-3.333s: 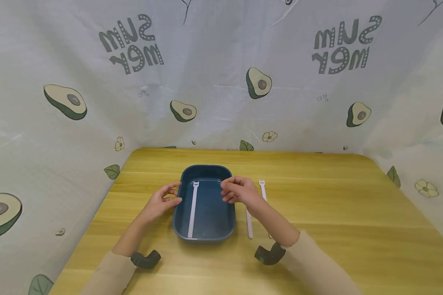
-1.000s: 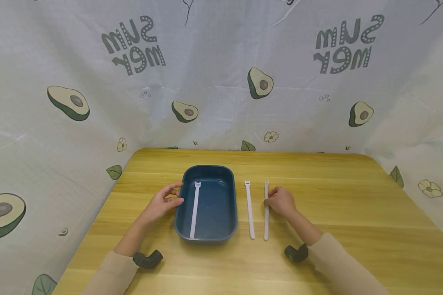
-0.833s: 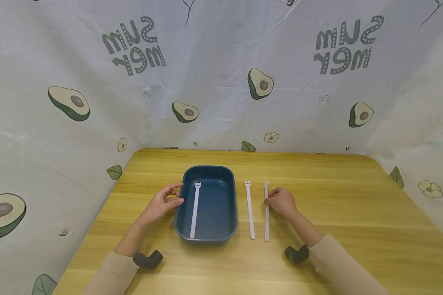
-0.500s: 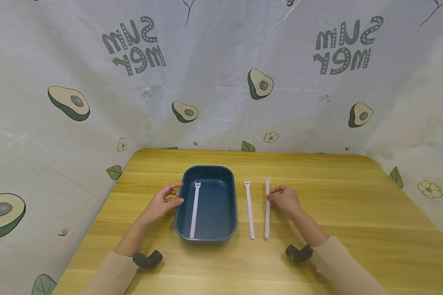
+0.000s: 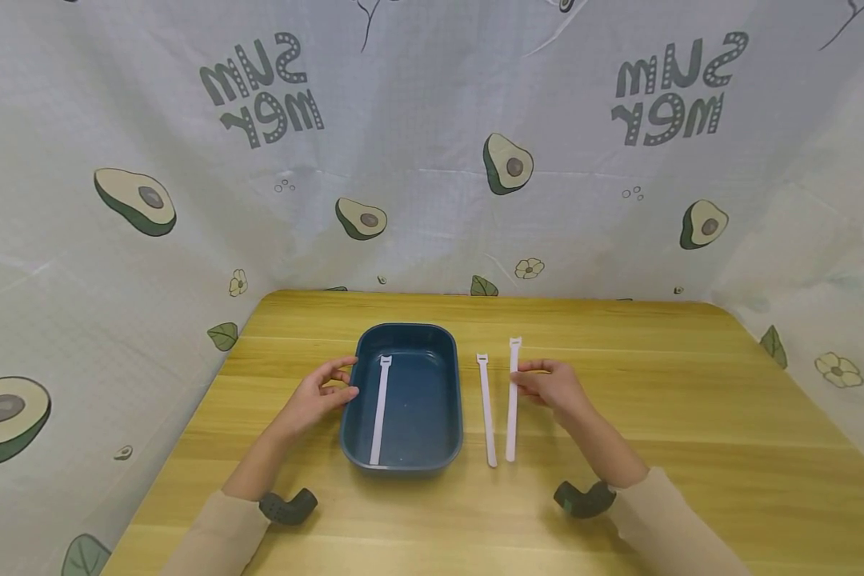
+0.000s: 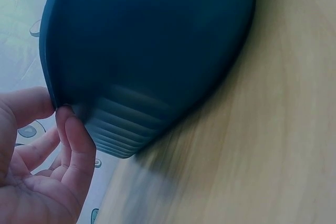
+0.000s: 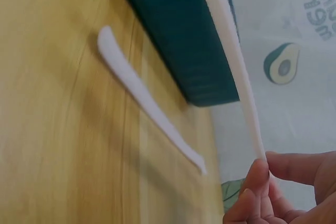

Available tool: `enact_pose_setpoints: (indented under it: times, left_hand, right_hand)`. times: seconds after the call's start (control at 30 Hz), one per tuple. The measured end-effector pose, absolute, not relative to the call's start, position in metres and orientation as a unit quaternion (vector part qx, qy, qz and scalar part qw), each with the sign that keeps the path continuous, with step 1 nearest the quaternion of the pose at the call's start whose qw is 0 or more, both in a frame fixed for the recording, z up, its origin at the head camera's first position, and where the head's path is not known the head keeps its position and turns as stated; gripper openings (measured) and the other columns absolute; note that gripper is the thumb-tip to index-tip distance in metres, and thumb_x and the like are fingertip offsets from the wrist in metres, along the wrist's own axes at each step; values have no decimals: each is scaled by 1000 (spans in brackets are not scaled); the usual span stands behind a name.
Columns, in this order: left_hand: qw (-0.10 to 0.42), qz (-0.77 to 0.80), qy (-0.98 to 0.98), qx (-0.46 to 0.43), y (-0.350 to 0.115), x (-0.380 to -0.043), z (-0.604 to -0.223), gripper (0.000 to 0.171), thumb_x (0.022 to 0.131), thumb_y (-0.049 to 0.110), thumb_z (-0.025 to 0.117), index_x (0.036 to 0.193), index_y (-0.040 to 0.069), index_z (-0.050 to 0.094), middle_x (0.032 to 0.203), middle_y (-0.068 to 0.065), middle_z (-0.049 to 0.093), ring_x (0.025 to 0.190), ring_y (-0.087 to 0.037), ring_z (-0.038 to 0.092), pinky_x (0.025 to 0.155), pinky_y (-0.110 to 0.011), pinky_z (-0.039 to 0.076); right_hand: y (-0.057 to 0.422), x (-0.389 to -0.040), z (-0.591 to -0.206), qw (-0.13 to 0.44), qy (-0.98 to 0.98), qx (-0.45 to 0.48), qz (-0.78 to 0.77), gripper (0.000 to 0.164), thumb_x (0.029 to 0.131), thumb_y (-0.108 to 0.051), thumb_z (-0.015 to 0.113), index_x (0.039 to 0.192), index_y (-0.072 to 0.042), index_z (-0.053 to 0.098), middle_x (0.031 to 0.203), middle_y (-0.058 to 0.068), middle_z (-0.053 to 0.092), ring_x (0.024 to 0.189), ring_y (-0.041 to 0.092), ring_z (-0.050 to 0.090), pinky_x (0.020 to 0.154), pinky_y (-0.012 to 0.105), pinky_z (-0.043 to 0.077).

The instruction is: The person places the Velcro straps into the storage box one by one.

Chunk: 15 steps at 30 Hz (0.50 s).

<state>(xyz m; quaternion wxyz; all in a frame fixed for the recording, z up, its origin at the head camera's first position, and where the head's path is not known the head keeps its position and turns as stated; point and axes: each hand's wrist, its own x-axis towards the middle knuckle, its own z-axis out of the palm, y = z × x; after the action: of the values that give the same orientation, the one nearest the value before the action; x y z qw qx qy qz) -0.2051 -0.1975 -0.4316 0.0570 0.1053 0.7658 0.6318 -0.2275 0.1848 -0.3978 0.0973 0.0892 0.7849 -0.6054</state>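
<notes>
My right hand (image 5: 556,386) pinches a white hook-and-loop cable tie (image 5: 514,416) between thumb and fingertips, its slotted head pointing away. In the right wrist view that cable tie (image 7: 236,61) is lifted off the table, standing out from the fingertips. A second cable tie (image 5: 486,408) lies flat on the table, between the held one and a deep blue tray (image 5: 346,448). Inside the tray, along its left side, rests a third cable tie (image 5: 380,412). My left hand (image 6: 47,166) pinches the tray's left rim between thumb and fingers.
The wooden table (image 5: 677,416) stretches wide to the right. Behind it hangs a pale curtain (image 5: 432,200) printed with avocados. Dark curved wrist mounts (image 5: 288,507) jut from both forearms close to the table.
My right hand went from over the tray to the rightmost cable tie on the table, pinched it, then raised it and shifted slightly left. The left hand stayed at the tray.
</notes>
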Motion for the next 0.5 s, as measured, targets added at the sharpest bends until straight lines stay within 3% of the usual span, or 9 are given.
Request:
enact_pose_setpoints:
  times: [0.5]
  left_hand:
    - [55, 633, 765, 105, -197, -206, -433, 54, 93, 7, 66, 141, -3, 44, 104, -15, 49, 69, -18, 55, 73, -24, 53]
  right_hand:
    - [160, -220, -383, 122, 740, 75, -658, 35, 92, -8, 68, 119, 9, 55, 79, 0, 66, 69, 10, 62, 63, 21, 52]
